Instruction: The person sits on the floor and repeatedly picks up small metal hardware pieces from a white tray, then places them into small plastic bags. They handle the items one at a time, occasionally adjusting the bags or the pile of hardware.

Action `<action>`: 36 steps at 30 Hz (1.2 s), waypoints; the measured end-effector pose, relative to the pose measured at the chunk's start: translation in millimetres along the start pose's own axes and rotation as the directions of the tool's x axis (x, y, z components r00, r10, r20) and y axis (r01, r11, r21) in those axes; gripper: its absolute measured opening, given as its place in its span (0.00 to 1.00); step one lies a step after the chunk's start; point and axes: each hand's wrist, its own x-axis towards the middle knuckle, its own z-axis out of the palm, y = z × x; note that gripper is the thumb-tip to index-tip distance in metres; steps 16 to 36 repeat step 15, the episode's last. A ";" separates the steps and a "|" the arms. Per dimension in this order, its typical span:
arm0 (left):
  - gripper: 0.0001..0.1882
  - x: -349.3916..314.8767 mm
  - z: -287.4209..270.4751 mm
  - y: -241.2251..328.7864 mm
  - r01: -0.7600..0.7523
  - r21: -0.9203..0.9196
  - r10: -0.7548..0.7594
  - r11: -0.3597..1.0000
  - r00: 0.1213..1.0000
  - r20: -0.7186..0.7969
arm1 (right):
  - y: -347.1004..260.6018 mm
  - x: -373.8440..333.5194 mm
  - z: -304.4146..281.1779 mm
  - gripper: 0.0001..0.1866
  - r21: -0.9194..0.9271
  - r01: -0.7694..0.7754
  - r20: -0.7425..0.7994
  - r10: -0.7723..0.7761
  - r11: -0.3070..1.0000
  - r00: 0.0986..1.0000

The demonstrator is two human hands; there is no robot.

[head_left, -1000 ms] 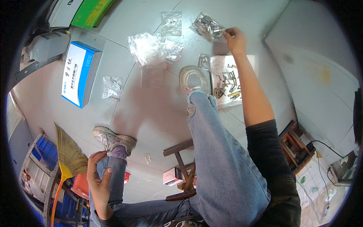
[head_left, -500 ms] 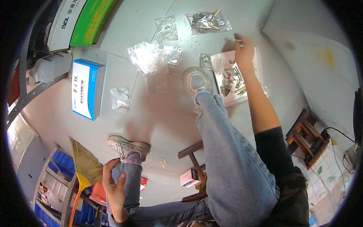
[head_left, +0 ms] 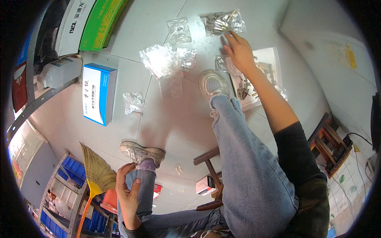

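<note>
My right hand (head_left: 240, 53) reaches out over the floor with its fingers apart and nothing seen in them. Its fingertips are at the lower edge of a clear plastic bag (head_left: 223, 24) filled with metal pieces; whether they touch it I cannot tell. Below the forearm lies a shallow white tray (head_left: 272, 55) holding several small metal pins (head_left: 243, 92), partly hidden by the arm. A small clear bag (head_left: 220, 63) of metal pieces sits by the tray's left edge. My left hand (head_left: 128, 196) is raised above my left leg, thumb and curved fingers apart, with nothing visible between them.
Crumpled clear bags (head_left: 158, 61) and a flat clear bag (head_left: 179, 31) lie mid-floor. To their left are a small bag of parts (head_left: 133, 104) and a blue and white box (head_left: 95, 95). A broom (head_left: 96, 172) stands near my left hand; a wooden stool (head_left: 329, 144) is at right.
My right hand has moved left from above the tray to the bag of metal pieces, its fingers now spread forward. The left hand keeps its pose. The whole view has shifted slightly.
</note>
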 end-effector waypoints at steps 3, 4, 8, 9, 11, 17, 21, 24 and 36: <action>0.19 -3.3 0.7 -1.6 -0.011 0.009 0.011 1.000 1.000 -0.006 | 11.9 -49.2 -23.3 0.17 0.132 -0.048 -0.140 0.067 0.990 0.988; 0.19 -3.7 0.6 -1.7 -0.018 0.019 0.018 1.000 1.000 0.000 | 14.7 -70.2 -33.5 0.16 0.157 -0.156 -0.103 0.173 0.975 0.979; 0.18 -5.6 -0.8 -1.4 -0.061 0.046 0.061 0.997 0.998 0.014 | 17.0 -150.2 -64.5 0.14 0.226 -0.450 -0.017 0.465 0.864 0.885; 0.18 -6.2 -1.0 -0.8 -0.078 0.046 0.077 0.996 0.997 0.017 | 15.9 -166.7 -69.5 0.14 0.234 -0.553 0.030 0.562 0.800 0.826; 0.18 -6.9 -0.8 0.6 -0.085 0.050 0.084 0.995 0.996 0.025 | 16.2 -190.0 -75.2 0.14 0.244 -0.651 0.105 0.648 0.719 0.755; 0.18 -3.7 -0.7 3.2 -0.103 0.087 0.099 0.991 0.994 0.047 | 23.7 -216.2 -67.2 0.16 0.374 -0.739 0.174 0.741 0.560 0.649; 0.18 -3.7 -0.7 3.2 -0.103 0.087 0.099 0.991 0.994 0.047 | 23.7 -216.2 -67.2 0.16 0.374 -0.739 0.174 0.741 0.560 0.649; 0.18 -3.7 -0.7 3.2 -0.103 0.087 0.099 0.991 0.994 0.047 | 23.7 -216.2 -67.2 0.16 0.374 -0.739 0.174 0.741 0.560 0.649; 0.18 -3.7 -0.7 3.2 -0.103 0.087 0.099 0.991 0.994 0.047 | 23.7 -216.2 -67.2 0.16 0.374 -0.739 0.174 0.741 0.560 0.649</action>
